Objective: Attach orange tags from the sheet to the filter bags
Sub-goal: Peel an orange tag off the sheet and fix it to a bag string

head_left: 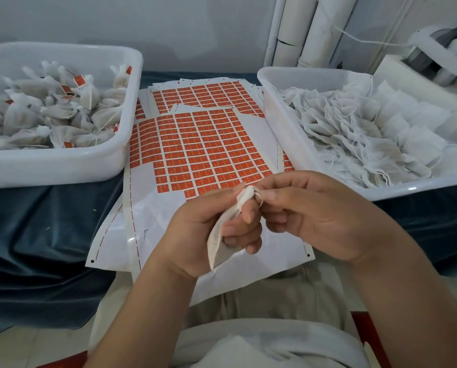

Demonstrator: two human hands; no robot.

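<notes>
My left hand [211,229] grips a white filter bag [220,241] by its neck, the bag hanging down past my palm. My right hand [309,216] pinches the bag's gathered top and its thin string [254,193] between thumb and forefinger. Beyond my hands lies the sheet of orange tags [201,147], partly peeled along its near and left edges. A second tag sheet [208,98] lies behind it. No loose tag shows in either hand.
A white tub [62,166] at left holds tied bags with orange tags. Another white tub [283,123] at right holds several flat, untagged filter bags. Both stand on a dark blue cloth [36,235]. White pipes [309,30] rise at the back.
</notes>
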